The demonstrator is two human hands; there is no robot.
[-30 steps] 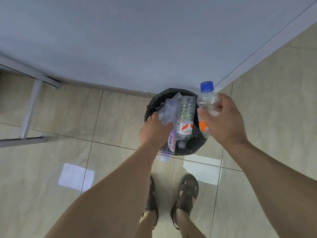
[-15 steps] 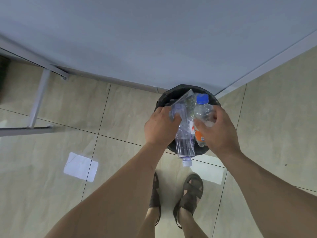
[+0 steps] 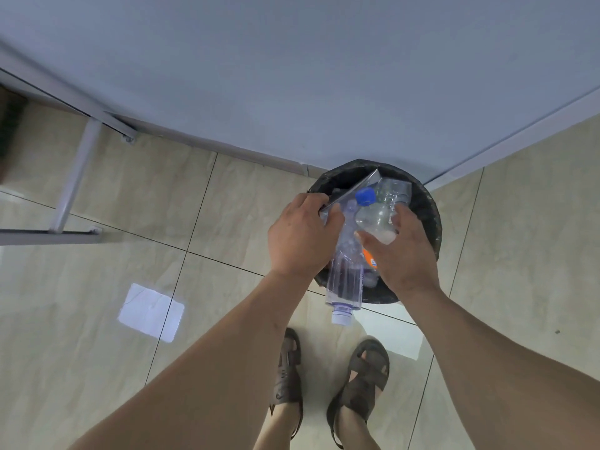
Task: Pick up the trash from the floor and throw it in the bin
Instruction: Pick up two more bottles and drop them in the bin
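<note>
A round black bin (image 3: 428, 209) with a dark liner stands on the tiled floor in the wall corner. Over its near rim my left hand (image 3: 300, 238) grips a clear purple-tinted bottle (image 3: 345, 277), cap pointing down toward me, together with a flat clear plastic piece (image 3: 354, 190). My right hand (image 3: 406, 251) holds a clear bottle with a blue cap (image 3: 373, 219) and an orange label, right beside the other bottle above the bin. Another clear bottle (image 3: 394, 191) lies inside the bin.
White wall (image 3: 292, 76) with a skirting runs behind the bin. A white metal frame leg (image 3: 76, 177) stands at the left. My two sandalled feet (image 3: 328, 378) are just in front of the bin. A bright light patch (image 3: 151, 311) lies on the tiles.
My right hand brought the blue-capped bottle leftward and down over the bin, next to the left hand's bottle. The left hand's bottle tilted so its cap hangs past the near rim.
</note>
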